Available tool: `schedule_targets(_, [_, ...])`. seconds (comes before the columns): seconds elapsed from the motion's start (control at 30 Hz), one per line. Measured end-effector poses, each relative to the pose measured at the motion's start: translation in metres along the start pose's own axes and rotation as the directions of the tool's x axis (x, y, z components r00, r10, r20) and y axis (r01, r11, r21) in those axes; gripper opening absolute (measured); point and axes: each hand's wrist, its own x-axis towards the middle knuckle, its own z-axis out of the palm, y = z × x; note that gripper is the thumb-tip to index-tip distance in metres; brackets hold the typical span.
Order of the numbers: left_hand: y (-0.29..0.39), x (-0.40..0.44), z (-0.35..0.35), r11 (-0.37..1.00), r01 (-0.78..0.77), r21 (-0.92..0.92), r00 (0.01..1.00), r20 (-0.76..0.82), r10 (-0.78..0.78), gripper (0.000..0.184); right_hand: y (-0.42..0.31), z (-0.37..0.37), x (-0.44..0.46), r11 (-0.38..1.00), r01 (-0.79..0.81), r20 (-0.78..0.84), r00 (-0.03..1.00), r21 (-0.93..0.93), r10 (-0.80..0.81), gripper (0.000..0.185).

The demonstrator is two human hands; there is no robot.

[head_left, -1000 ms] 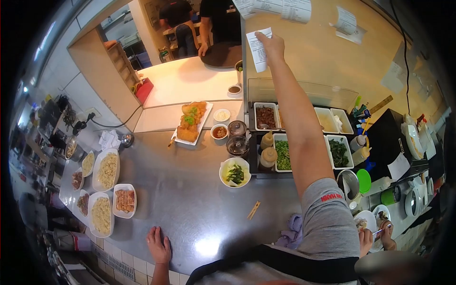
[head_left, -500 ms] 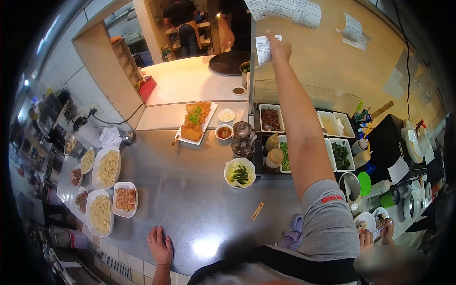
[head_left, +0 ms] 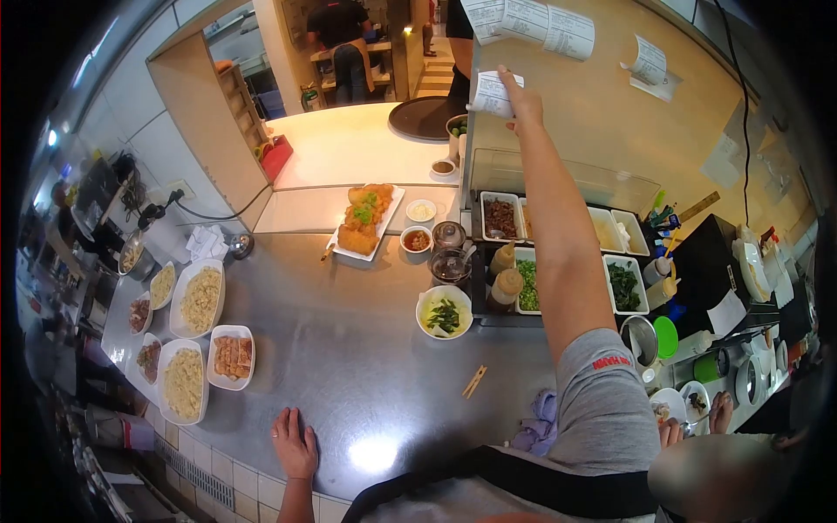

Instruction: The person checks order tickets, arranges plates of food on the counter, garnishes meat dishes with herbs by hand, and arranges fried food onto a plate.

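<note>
My right hand is raised against the wooden wall panel, its fingers on a small printed slip below other slips. My left hand lies on the front edge of the steel counter, fingers apart and holding nothing. A white plate of fried food with green garnish sits near the pass shelf, beside two small sauce dishes. Closer to me are a bowl of greens and a wooden clothespin.
At the left stand several white bowls of rice and a dish of sliced meat. Ingredient tubs and squeeze bottles fill the right. A co-worker's hands are at the lower right; another person stands beyond the pass.
The slip in my right hand has gone from hanging upright to tilted and curled against the panel. The view has shifted slightly. Beyond the pass, a person has moved away from the dark tray.
</note>
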Motion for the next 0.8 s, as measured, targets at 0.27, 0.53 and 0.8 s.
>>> schedule_targets(0.27, [-0.003,-0.001,0.001,1.0,-0.005,-0.013,1.0,-0.013,0.005,0.044,0.021,-0.042,-0.039,0.986,-0.152,0.328,0.936,0.061,0.125,0.08])
schedule_targets(0.53, [-0.005,-0.005,0.001,1.0,-0.021,-0.014,0.999,-0.041,0.021,0.042,0.05,-0.101,-0.139,0.977,0.2,0.306,0.927,0.079,-0.215,0.048])
schedule_targets(0.8, [-0.01,-0.01,0.003,0.999,-0.041,-0.023,0.997,-0.06,0.039,0.042,0.084,-0.209,-0.363,0.699,0.636,0.804,0.576,-0.327,-0.147,0.051])
